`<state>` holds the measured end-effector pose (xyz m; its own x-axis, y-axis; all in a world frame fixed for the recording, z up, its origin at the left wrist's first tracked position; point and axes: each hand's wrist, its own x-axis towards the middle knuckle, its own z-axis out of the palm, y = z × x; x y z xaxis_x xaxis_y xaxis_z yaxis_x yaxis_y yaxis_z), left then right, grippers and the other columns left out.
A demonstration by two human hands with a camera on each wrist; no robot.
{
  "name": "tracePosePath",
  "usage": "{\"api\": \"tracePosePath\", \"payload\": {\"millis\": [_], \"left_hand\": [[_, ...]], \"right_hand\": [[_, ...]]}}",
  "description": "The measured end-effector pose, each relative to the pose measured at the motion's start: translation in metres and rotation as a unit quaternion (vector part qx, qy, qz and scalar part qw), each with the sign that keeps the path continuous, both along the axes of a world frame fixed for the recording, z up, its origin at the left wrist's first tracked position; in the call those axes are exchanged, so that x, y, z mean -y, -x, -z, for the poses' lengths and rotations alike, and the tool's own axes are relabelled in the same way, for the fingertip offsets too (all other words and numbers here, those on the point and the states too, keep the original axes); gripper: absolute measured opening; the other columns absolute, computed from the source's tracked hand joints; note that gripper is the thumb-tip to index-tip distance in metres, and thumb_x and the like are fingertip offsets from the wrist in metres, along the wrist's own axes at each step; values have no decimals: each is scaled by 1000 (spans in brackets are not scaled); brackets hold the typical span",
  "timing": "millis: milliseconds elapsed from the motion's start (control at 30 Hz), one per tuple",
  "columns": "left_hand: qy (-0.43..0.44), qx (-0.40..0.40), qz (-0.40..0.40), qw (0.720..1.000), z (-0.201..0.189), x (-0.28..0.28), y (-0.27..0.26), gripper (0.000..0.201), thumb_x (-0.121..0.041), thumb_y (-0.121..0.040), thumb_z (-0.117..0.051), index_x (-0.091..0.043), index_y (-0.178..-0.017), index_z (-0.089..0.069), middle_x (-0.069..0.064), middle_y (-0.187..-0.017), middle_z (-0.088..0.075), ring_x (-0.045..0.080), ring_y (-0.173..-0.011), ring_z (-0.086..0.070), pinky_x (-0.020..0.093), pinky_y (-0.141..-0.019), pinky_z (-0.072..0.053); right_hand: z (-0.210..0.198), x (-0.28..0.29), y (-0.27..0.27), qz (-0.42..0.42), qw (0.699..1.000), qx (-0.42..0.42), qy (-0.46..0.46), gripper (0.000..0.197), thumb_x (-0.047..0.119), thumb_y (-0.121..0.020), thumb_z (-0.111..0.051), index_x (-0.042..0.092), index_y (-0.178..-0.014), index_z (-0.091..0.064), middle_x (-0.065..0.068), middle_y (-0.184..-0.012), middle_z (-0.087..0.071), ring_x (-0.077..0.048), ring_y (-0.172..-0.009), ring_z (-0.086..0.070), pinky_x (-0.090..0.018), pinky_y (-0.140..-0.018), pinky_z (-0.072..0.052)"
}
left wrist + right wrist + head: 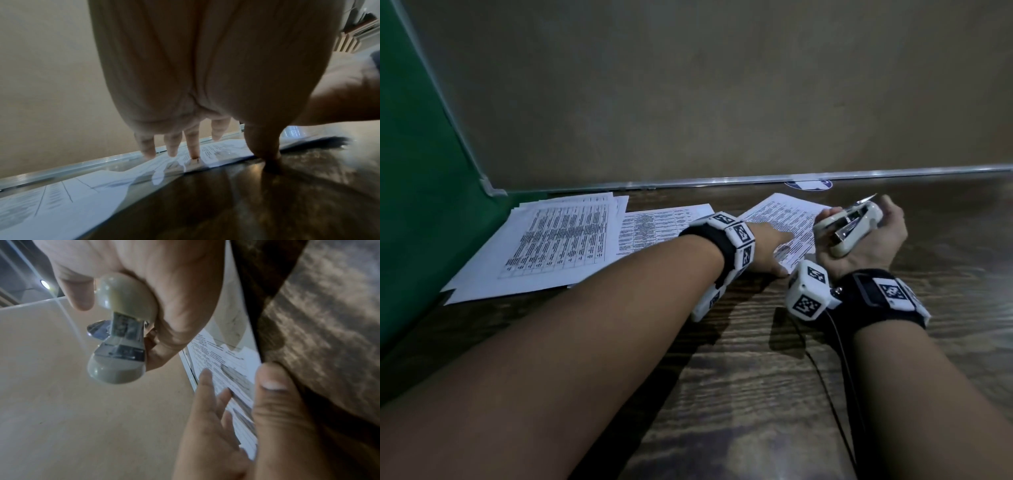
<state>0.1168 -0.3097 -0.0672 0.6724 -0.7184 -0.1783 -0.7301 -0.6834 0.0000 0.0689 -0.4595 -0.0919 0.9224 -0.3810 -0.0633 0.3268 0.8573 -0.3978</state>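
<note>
The papers (787, 219), merely pressed by the flat left hand (770, 245), could slip askew before the stapler (851, 228) gripped in the right hand (873, 246) bites.

The cream stapler (849, 228) was held aloft at the right, seemingly hinged open. The printed sheet (787, 219) lay flat just left of it.

Glossy plastic stapler (849, 228), metal insert; matt paper sheet (787, 219); glossy woodgrain table (739, 377).
</note>
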Motion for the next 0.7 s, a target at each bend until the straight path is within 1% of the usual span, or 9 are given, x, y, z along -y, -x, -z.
{"api": "tracePosePath", "payload": {"millis": [67,200,300,367,433,533,600,667,700], "left_hand": [[3,20,16,1000,-1,-1,1,72,-44,-101,-61,-16,-160,-31,16,-152,-48,33,-139,-47,35,-105,-41],[-10,45,40,998,-1,-3,8,60,-42,-104,-57,-21,-157,-38,19,-145,-49,35,-133,-51,36,-95,-43],[-43,79,86,992,1,0,9,38,-37,-107,-51,-16,-139,-55,15,-131,-54,37,-117,-60,35,-82,-44],[-65,112,108,986,3,5,11,29,-27,-106,-49,-15,-131,-57,14,-124,-57,37,-111,-63,39,-82,-51],[-67,129,104,984,4,7,12,30,-20,-105,-47,-15,-134,-55,13,-126,-58,36,-113,-62,41,-83,-52],[-3,142,57,988,-6,6,7,28,-13,-104,-46,-13,-130,-53,16,-125,-58,37,-114,-62,39,-78,-45],[77,141,-1,987,-21,-2,-2,21,-9,-100,-48,-12,-119,-55,18,-114,-60,39,-108,-64,38,-74,-43],[161,141,-52,975,-37,-14,-12,12,-9,-100,-48,-11,-108,-57,19,-100,-61,42,-100,-65,40,-72,-42],[202,147,-68,966,-46,-21,-16,14,-10,-101,-48,-9,-109,-60,22,-102,-64,43,-99,-64,41,-74,-42]], "right_hand": [[-2,0,2,-3,1000,9,-11,63,54,-91,-55,7,-50,-64,-5,-67,-56,-20,-60,-61,-20,-54,-47],[-7,-2,9,4,999,28,-27,64,52,-93,-54,7,-48,-65,-4,-66,-55,-18,-56,-61,-22,-61,-49],[-11,-1,13,12,999,36,-36,63,51,-93,-55,7,-48,-64,-5,-66,-55,-19,-55,-61,-23,-68,-49],[-13,-1,15,16,998,46,-41,62,50,-94,-55,8,-50,-64,-4,-65,-56,-19,-56,-61,-24,-68,-50],[-16,0,17,18,997,61,-40,52,49,-94,-55,9,-61,-64,-3,-62,-59,-18,-57,-60,-23,-65,-52],[-18,2,22,-19,992,117,-35,41,50,-95,-53,12,-81,-61,-3,-66,-61,-18,-62,-59,-22,-61,-52],[-18,4,22,-58,983,171,-29,43,50,-95,-51,9,-88,-64,-6,-71,-62,-18,-64,-58,-23,-61,-52],[-18,7,21,-120,966,229,-26,41,47,-92,-59,7,-103,-62,-10,-79,-60,-20,-68,-58,-26,-63,-54],[-17,7,20,-159,953,255,-23,43,44,-90,-64,8,-112,-59,-12,-83,-58,-21,-72,-58,-28,-65,-55]]}}
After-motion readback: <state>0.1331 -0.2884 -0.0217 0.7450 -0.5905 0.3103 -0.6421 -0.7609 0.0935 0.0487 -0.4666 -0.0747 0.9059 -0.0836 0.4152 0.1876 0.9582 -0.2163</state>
